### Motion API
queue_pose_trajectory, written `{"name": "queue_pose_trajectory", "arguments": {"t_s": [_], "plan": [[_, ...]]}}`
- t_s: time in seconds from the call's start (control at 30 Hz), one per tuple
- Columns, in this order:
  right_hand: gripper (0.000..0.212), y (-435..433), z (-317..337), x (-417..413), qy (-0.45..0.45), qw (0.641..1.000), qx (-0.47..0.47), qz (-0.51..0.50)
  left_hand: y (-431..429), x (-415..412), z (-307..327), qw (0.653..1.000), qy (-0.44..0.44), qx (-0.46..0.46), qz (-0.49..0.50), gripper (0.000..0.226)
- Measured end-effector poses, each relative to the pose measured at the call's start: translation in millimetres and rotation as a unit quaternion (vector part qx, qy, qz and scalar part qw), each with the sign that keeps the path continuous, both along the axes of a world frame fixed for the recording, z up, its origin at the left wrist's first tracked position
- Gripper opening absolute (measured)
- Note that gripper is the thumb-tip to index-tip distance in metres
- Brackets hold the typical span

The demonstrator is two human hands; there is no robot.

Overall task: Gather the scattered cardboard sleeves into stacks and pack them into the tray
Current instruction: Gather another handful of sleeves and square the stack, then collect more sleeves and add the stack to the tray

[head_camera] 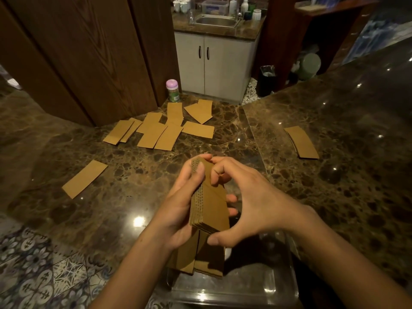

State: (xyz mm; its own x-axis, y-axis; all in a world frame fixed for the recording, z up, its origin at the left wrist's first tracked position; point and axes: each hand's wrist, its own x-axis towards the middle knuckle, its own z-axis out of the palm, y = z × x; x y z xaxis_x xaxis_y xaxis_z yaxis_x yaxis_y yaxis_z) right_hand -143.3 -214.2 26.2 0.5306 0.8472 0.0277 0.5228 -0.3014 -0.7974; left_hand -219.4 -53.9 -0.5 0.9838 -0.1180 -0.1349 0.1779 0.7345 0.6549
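A stack of brown cardboard sleeves (pixel 210 199) is held on edge above a clear plastic tray (pixel 256 284) at the counter's near edge. My left hand (pixel 181 210) grips the stack from the left, thumb on its top corner. My right hand (pixel 247 197) presses its top and right side. More sleeves (pixel 200 257) lie in the tray beneath. Several loose sleeves (pixel 160 130) are scattered at the back of the counter. One single sleeve (pixel 84 178) lies to the left. A small neat pile (pixel 301 141) sits to the right.
The dark marble counter (pixel 334 186) wraps around in an L. A pink-lidded jar (pixel 172 90) stands by the wooden panel at the back. Beyond are a white cabinet with a sink (pixel 217 20) and a black bin (pixel 266 80). Patterned floor tiles show lower left.
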Motion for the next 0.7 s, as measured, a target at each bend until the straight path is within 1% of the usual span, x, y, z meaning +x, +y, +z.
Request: {"name": "queue_pose_trajectory", "arguments": {"t_s": [0.03, 0.1, 0.13, 0.17, 0.2, 0.23, 0.27, 0.3, 0.33, 0.37, 0.4, 0.43, 0.47, 0.5, 0.53, 0.57, 0.63, 0.7], "plan": [[0.077, 0, -2, -6, 0.016, 1.0, 0.013, -0.004, -2, -3, 1, 1.0, 0.005, 0.002, 0.008, 0.04], [0.078, 1, -6, -13, 0.019, 1.0, 0.019, -0.006, -3, -9, 1, 1.0, 0.012, 0.006, 0.009, 0.049], [0.078, 0, -6, -14, 0.021, 1.0, 0.021, -0.003, -3, -11, 0, 0.999, 0.015, 0.029, 0.002, 0.056], [0.078, -3, -6, -14, 0.029, 0.999, 0.021, 0.004, -3, -15, -1, 0.997, 0.02, 0.075, -0.003, 0.061], [0.077, -9, -5, -11, 0.039, 0.999, 0.021, 0.012, -3, -17, -4, 0.988, 0.025, 0.15, 0.001, 0.064], [0.076, -17, -4, -9, 0.054, 0.998, 0.019, 0.021, -2, -21, -5, 0.97, 0.03, 0.242, 0.012, 0.066], [0.076, -26, -4, -6, 0.083, 0.996, 0.012, 0.029, 0, -27, -8, 0.939, 0.032, 0.341, 0.036, 0.069], [0.076, -37, -4, -3, 0.113, 0.993, -0.001, 0.035, 3, -33, -11, 0.9, 0.018, 0.431, 0.068, 0.071], [0.076, -48, -4, 0, 0.136, 0.99, -0.023, 0.043, 7, -39, -14, 0.845, -0.019, 0.526, 0.098, 0.07], [0.076, -58, -3, 3, 0.147, 0.986, -0.063, 0.055, 13, -47, -20, 0.76, -0.061, 0.638, 0.105, 0.068], [0.076, -65, -3, 4, 0.145, 0.979, -0.125, 0.067, 19, -55, -27, 0.652, -0.103, 0.745, 0.096, 0.066], [0.076, -69, -3, 4, 0.133, 0.966, -0.21, 0.077, 25, -62, -35, 0.558, -0.141, 0.813, 0.082, 0.064], [0.076, -68, -5, 0, 0.106, 0.943, -0.303, 0.085, 29, -67, -42, 0.5, -0.166, 0.848, 0.054, 0.061], [0.076, -64, -8, -5, 0.062, 0.919, -0.377, 0.092, 32, -70, -47, 0.472, -0.177, 0.864, 0.014, 0.06], [0.079, -58, -13, -12, 0.01, 0.9, -0.425, 0.099, 35, -71, -54, 0.46, -0.181, 0.869, -0.029, 0.061], [0.085, -50, -18, -19, -0.04, 0.885, -0.451, 0.106, 35, -71, -59, 0.447, -0.18, 0.873, -0.068, 0.062], [0.102, -35, -31, -31, -0.104, 0.867, -0.475, 0.107, 37, -69, -69, 0.421, -0.18, 0.881, -0.117, 0.065], [0.106, -24, -46, -37, -0.137, 0.857, -0.488, 0.095, 37, -67, -71, 0.415, -0.166, 0.883, -0.146, 0.07]]}}
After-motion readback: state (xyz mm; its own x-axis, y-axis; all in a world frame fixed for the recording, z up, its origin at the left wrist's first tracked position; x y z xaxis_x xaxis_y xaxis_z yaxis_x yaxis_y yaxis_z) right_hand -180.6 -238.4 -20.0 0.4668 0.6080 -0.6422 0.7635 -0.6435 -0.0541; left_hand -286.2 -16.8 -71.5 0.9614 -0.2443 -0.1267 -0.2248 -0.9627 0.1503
